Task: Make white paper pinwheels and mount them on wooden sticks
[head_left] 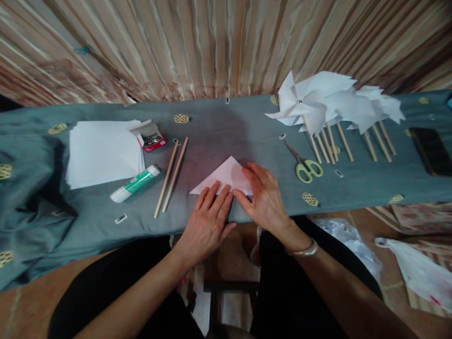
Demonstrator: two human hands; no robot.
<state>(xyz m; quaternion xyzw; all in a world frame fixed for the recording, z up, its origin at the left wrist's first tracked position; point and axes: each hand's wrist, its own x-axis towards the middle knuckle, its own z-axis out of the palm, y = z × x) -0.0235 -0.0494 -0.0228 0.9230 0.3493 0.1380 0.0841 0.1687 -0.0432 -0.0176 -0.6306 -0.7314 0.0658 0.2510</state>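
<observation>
A sheet of white paper, folded into a triangle, lies near the front edge of the cloth-covered table with its point facing away from me. My left hand rests flat on its lower edge, fingers stretched out. On the right side of the triangle is my right hand, its fingers spread over the paper and its thumb near the bottom fold. Neither hand grips anything. Two wooden sticks lie to the left, and a pair of green-handled scissors lies open to the right.
At the left are a stack of white paper, a red box of small metal pins and a glue stick. Several paper pinwheels on sticks lie at the back right. A dark phone sits at the far right.
</observation>
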